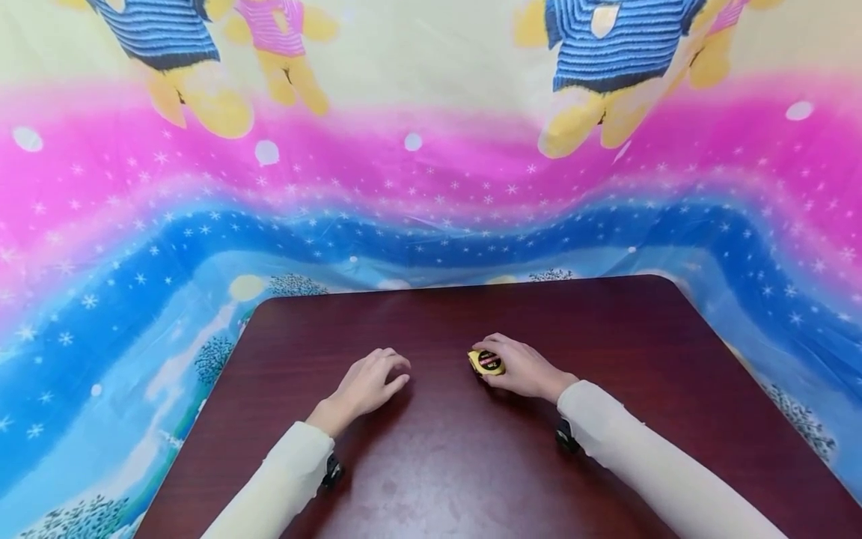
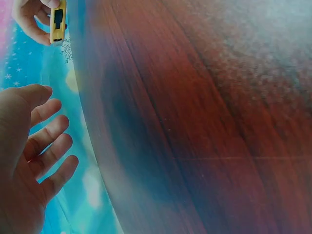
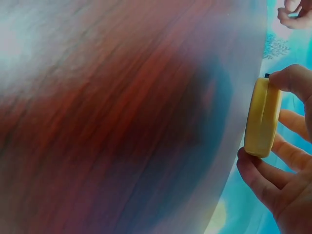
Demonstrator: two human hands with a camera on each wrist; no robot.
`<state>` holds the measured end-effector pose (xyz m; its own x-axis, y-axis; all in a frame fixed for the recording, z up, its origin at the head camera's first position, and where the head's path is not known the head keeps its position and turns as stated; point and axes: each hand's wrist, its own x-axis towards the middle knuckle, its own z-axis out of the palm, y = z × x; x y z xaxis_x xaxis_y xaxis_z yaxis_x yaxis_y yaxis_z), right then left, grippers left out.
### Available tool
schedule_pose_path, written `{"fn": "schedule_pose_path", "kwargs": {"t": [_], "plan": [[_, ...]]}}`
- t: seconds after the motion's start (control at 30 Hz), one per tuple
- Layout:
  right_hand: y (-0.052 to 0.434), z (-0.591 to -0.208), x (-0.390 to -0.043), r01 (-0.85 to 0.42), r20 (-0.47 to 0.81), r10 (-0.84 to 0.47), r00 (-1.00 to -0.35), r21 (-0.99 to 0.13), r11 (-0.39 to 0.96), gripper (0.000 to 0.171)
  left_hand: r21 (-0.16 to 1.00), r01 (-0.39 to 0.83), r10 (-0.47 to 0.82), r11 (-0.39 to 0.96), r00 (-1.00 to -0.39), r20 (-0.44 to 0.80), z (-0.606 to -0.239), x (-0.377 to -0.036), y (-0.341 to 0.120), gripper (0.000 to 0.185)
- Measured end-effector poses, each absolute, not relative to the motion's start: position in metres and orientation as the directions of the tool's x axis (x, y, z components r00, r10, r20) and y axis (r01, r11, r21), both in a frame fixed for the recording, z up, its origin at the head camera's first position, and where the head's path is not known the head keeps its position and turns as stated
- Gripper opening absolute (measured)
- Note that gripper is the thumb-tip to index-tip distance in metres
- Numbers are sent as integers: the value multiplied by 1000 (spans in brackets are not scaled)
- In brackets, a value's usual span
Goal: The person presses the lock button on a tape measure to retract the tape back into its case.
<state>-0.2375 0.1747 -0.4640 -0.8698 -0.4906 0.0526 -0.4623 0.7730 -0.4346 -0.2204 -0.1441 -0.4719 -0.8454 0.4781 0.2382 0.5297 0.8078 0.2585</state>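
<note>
On table (image 1: 606, 329), right hand (image 1: 521, 368) gripping tape measure (image 1: 486, 363), label seemingly unreadable

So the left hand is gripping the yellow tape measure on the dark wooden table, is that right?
Not quite: the right hand grips the yellow tape measure on the dark wooden table, as the head view shows. The left hand holds nothing.

The small round yellow tape measure (image 1: 486, 363) in the right hand (image 1: 521, 368) looked like smooth plastic. Under both hands, the dark reddish wood-grain table (image 1: 471, 464) had a slight sheen.
</note>
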Motion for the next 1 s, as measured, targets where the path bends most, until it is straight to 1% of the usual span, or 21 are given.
{"fn": "schedule_pose_path", "kwargs": {"t": [0.4, 0.67, 1.0], "plan": [[195, -465, -241, -419, 18, -453, -891, -417, 807, 53, 263, 523, 478, 811, -851, 219, -475, -215, -151, 16], [201, -468, -245, -426, 40, -450, -892, -409, 807, 53, 267, 505, 466, 821, -862, 199, -477, -214, -154, 16], [206, -476, -249, -405, 40, -426, -904, -401, 822, 53, 274, 515, 469, 812, -856, 218, -482, -216, -152, 13]]}}
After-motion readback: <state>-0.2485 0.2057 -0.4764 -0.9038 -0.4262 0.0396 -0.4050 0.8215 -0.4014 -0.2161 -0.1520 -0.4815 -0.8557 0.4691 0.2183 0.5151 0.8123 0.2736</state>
